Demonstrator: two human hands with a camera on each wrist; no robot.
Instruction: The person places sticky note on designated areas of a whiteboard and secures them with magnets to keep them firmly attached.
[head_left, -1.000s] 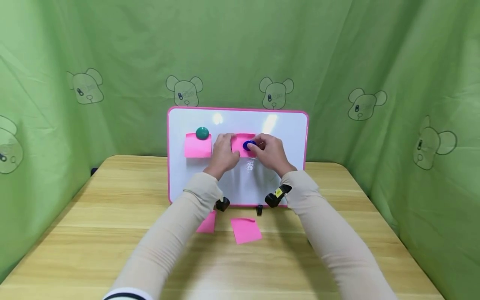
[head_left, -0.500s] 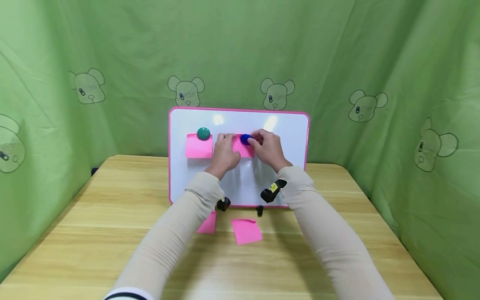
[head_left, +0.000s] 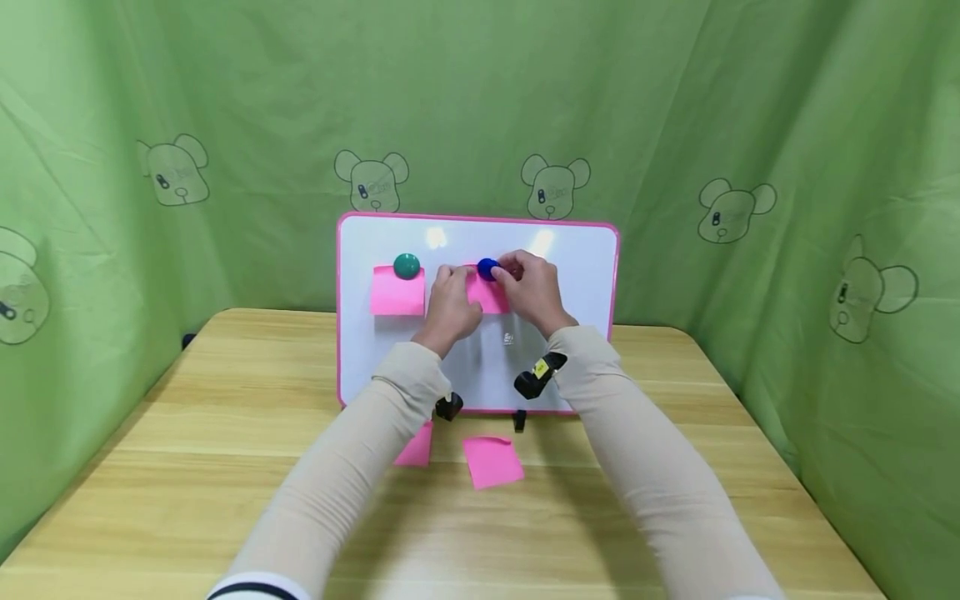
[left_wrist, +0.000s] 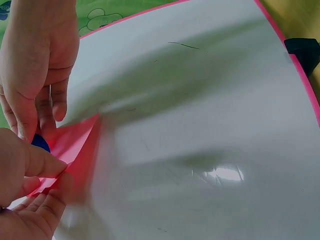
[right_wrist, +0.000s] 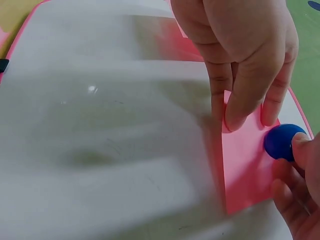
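Note:
A pink sticky note [head_left: 489, 297] lies against the upper middle of the whiteboard [head_left: 397, 367]. My left hand [head_left: 452, 308] pinches its left side, thumb in front and fingers behind, and in the left wrist view the sheet [left_wrist: 75, 137] stands partly off the board. Between the thumb and fingers of my right hand [head_left: 534, 287] is a round blue magnet [head_left: 487, 268]. This magnet [right_wrist: 282, 142] sits at the note's top edge in the right wrist view. To the left, a green magnet [head_left: 407, 266] covers the top of another pink note [head_left: 397, 296] on the board.
Two more pink notes lie on the wooden table [head_left: 187, 467]: one by the left forearm [head_left: 415, 448], partly hidden, and a curled-edge note [head_left: 492, 462]. A black foot [head_left: 519, 421] sticks out under the board. A green curtain [head_left: 480, 83] hangs behind.
My right hand has moved the blue magnet up and slightly left, from the note's middle to its top edge. The left hand has stayed almost still on the note.

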